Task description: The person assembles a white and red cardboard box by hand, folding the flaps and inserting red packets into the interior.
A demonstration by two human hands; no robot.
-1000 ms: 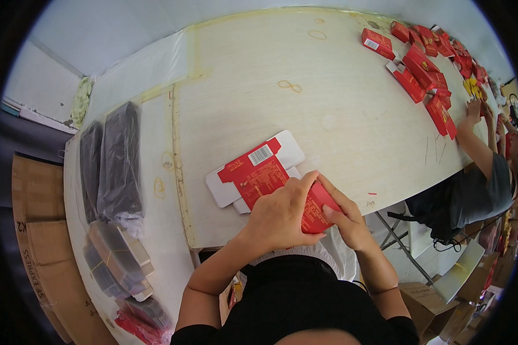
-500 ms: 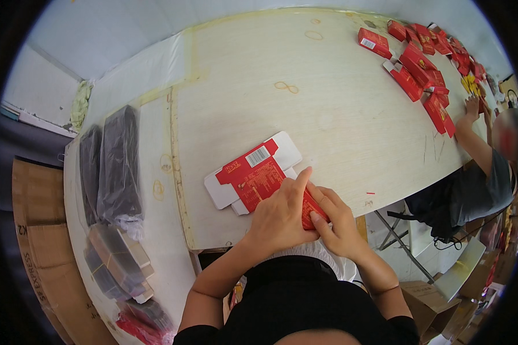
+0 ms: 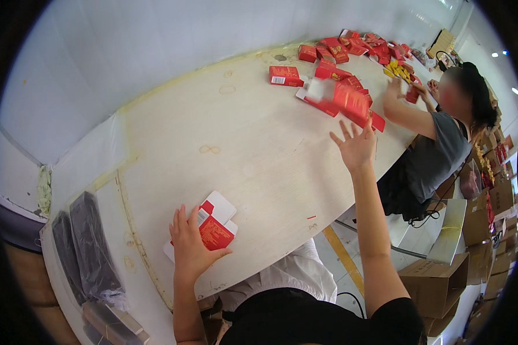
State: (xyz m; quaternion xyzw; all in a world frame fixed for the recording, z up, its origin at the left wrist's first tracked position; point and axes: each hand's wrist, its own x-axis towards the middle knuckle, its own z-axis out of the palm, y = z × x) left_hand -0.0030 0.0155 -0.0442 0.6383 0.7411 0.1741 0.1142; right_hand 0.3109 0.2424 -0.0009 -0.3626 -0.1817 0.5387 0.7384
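Dark wrapped bundles [image 3: 95, 247] – side by side, crumpled greenish wad [image 3: 44, 190], open cardboard box [image 3: 429, 283], pale chair [image 3: 450, 231]

Red carton [image 3: 216, 234]: smooth card, slight sheen
Tabletop [image 3: 270, 172]: smooth, matt, scuffed
Dark bundle [image 3: 95, 250]: crinkly glossy plastic wrap
Brown box [image 3: 431, 284]: matt cardboard
Black shirt [image 3: 305, 319]: matt cloth

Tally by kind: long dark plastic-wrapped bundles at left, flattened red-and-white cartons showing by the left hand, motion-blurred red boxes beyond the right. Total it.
Long dark-grey bundles in clear plastic: 2
Flattened red-and-white cardboard carton by left hand: 1 (topmost; any beneath cannot be told)
Motion-blurred red cardboard box beyond right hand: 1
Total: 4
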